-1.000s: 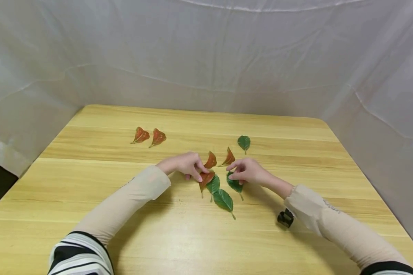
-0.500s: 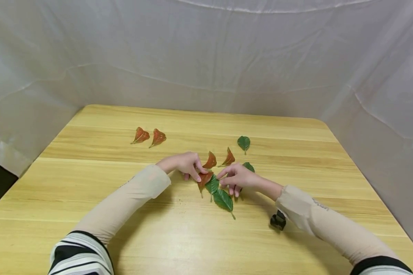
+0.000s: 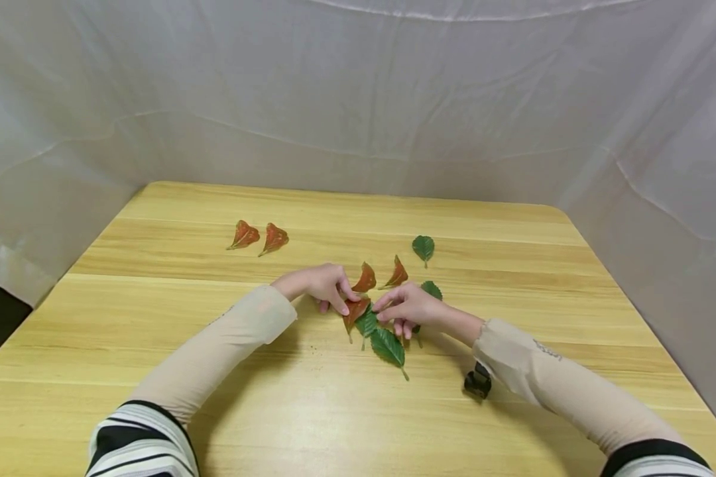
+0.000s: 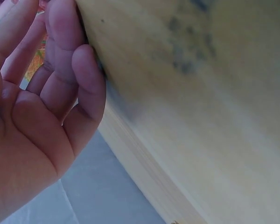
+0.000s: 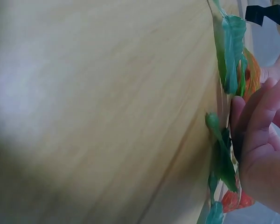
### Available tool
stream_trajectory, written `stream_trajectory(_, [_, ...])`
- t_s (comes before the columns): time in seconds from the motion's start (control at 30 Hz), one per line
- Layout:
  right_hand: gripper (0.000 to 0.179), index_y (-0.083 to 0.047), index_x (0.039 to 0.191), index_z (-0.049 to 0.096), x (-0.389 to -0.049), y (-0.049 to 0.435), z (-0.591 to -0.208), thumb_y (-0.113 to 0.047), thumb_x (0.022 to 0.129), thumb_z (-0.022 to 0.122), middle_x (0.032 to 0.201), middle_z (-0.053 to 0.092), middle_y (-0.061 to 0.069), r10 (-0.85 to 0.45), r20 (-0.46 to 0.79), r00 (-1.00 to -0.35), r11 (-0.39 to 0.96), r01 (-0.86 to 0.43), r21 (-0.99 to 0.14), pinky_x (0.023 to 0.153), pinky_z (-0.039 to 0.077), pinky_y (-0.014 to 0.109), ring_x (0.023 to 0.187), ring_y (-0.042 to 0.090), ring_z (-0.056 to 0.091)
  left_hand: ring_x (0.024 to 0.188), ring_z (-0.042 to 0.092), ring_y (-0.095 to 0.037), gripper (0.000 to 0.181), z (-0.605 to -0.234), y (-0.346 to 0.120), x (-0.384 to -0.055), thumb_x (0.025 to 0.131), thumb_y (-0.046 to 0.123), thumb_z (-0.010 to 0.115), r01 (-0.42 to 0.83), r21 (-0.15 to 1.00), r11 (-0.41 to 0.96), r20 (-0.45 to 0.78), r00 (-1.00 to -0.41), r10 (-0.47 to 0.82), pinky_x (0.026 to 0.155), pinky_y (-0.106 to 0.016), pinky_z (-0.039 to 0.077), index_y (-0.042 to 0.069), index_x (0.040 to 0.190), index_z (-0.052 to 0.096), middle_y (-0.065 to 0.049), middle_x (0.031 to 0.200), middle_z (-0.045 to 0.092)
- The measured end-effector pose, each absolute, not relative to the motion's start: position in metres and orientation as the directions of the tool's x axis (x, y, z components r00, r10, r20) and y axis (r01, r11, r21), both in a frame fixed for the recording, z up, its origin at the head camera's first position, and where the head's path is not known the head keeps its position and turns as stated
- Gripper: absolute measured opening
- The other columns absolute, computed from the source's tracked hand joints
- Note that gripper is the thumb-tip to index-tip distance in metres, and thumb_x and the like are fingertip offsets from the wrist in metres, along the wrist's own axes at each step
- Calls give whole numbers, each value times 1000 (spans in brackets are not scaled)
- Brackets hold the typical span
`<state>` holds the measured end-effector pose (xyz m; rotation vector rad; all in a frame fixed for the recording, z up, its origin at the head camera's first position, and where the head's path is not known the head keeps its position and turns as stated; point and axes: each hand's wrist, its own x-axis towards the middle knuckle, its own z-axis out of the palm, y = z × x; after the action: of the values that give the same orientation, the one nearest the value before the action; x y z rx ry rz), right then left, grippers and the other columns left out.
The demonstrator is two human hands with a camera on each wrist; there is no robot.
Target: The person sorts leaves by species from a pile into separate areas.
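My left hand (image 3: 324, 285) pinches the upper left edge of a red-orange leaf (image 3: 357, 309) between thumb and fingers. Against that leaf's right side, and partly under it, lies a green leaf (image 3: 366, 323). My right hand (image 3: 413, 307) has thumb and index finger at the green leaf's right edge and pinches it. Just below lies another green leaf (image 3: 388, 346), its stem pointing toward me. Under my right hand one more green leaf (image 3: 432, 289) is mostly covered. In the left wrist view the curled fingers (image 4: 60, 60) hide nearly all of the held leaf.
Two red leaves (image 3: 388, 271) (image 3: 364, 277) lie just beyond my hands. Farther left are two more red leaves (image 3: 246, 234) (image 3: 274, 238). A small green leaf (image 3: 423, 248) is behind my right hand. Pale curtains (image 3: 358, 99) surround the wooden table (image 3: 310, 424).
My right hand has moved left from the covered green leaf to the one beside the red leaf, which has shifted slightly left. The left hand has nudged the red leaf slightly left.
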<state>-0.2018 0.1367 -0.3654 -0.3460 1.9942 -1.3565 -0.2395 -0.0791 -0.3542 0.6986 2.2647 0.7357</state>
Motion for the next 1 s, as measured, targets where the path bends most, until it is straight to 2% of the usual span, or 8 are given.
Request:
stream_trajectory(0.13, [27,8,109,59,-203,133,-368,-2,83,60,50,56,7,-553,-383,-740,425,144,-893,37,42,19,37,8,49,38,49,-13,36,-353,-79,-239,75,11,71,283,662,694,-407,-643,649,42,-22,43,9,110,64,-7,100,65])
stream_trajectory(0.33, [24,8,103,63,-203,127,-371,-2,81,62,48,55,5,-508,-367,-779,422,146,-895,37,41,19,36,8,48,37,48,-12,36,-354,-79,-239,75,11,71,288,661,692,-408,-637,654,40,-21,41,9,111,63,-5,69,64])
stream_trajectory(0.43, [21,8,99,64,-202,125,-372,-1,80,63,49,56,5,-486,-364,-794,425,149,-893,37,41,19,36,7,48,36,47,-12,36,-354,-79,-239,75,11,71,276,658,700,-416,-641,645,40,-21,40,9,111,63,-7,62,61])
stream_trajectory(0.7, [20,9,100,64,-203,130,-365,2,83,57,51,56,6,-449,-372,-812,445,158,-881,38,39,18,36,7,45,38,49,-12,36,-355,-79,-240,75,11,71,287,657,698,-413,-637,651,41,-21,42,10,110,64,-3,77,66])
stream_trajectory(1.0, [24,11,103,62,-203,141,-359,3,82,54,62,57,7,-448,-349,-823,404,162,-900,43,42,20,45,9,48,38,49,-13,37,-356,-79,-241,75,12,71,268,659,703,-421,-642,640,41,-21,42,10,111,63,-3,73,66])
